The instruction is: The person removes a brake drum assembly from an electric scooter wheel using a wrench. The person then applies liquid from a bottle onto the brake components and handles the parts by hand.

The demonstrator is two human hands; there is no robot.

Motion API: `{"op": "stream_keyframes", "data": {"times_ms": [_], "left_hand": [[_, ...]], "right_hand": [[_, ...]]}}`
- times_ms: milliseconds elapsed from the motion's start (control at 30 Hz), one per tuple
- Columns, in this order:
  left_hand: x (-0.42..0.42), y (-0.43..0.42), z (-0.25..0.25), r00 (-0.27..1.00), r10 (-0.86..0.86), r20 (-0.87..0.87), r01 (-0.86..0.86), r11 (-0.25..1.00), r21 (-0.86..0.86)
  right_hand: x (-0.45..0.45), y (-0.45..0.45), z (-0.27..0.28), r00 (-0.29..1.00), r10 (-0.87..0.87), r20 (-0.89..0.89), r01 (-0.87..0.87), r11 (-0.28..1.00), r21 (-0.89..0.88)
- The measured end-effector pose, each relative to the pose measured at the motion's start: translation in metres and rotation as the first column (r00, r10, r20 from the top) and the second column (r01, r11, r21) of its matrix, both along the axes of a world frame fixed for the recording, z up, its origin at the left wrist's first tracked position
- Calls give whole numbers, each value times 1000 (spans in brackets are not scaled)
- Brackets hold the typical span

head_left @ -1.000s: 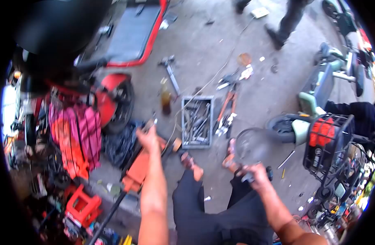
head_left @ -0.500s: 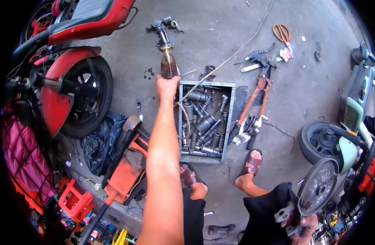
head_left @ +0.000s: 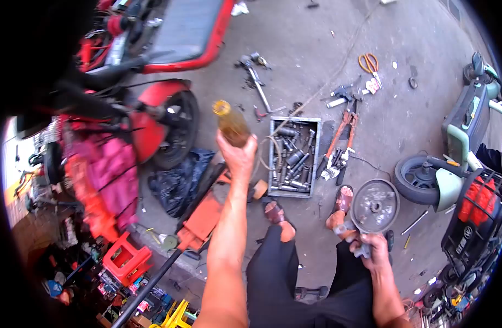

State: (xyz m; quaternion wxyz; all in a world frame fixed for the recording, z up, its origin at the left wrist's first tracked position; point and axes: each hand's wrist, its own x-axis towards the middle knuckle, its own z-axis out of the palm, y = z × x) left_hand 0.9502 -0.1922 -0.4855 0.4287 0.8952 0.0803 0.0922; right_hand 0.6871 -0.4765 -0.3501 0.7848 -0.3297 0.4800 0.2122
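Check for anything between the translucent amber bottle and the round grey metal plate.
Nothing visible stands between the bottle and the plate; the open grey rectangular box sits lower, on the grey concrete floor.

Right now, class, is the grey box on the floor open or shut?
Open: no lid covers the box, and the metal tools inside show from above.

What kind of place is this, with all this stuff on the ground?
It's probably a repair workshop for scooters. You can see a red scooter, a box full of metal sockets, and what looks like an orange floor jack.
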Motion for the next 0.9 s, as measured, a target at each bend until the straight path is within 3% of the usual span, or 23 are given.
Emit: {"op": "stream_keyframes", "data": {"times_ms": [33, 100, 167, 267, 300, 400, 500, 700, 833, 867, 900], "left_hand": [[-8, 3, 37, 999, -35, -2, 35, 997, 63], [-25, 20, 98, 991, -128, -27, 128, 992, 2], [-40, 26, 165, 989, -124, -75, 102, 962, -253], [-67, 43, 249, 988, -146, -57, 145, 989, -19], [-71, 49, 260, 989, -143, -39, 141, 989, -51], [-101, 64, 298, 991, -127, -51, 123, 988, -89], [-127, 75, 304, 992, -112, -62, 104, 988, -116], [-173, 74, 302, 984, 3, -175, -68, 929, -364], [-199, 69, 284, 987, 58, -148, -86, 977, -194], [-203, 60, 284, 978, 90, -187, -142, 947, -287], [-201, 48, 290, 975, 115, -190, -162, 954, -254]], "right_hand": [[0, 9, 15, 999, 43, -11, -43, 998, -39], [-2, 26, 62, 999, -22, 37, 21, 1000, 15], [-14, 40, 119, 988, -157, -3, 157, 984, 80], [-34, 52, 190, 981, -194, 14, 192, 978, 87], [-31, 52, 204, 976, -200, 91, 195, 979, 57], [-38, 59, 238, 986, -157, 60, 161, 985, -55], [-39, 59, 240, 986, -139, 95, 149, 983, -111], [-29, 34, 212, 999, -27, -21, 22, 981, -193], [-16, 7, 188, 998, 4, -68, -14, 988, -152], [-8, 1, 187, 996, -12, -88, -1, 988, -152], [-4, -8, 180, 995, 27, -97, -42, 987, -155]]}}
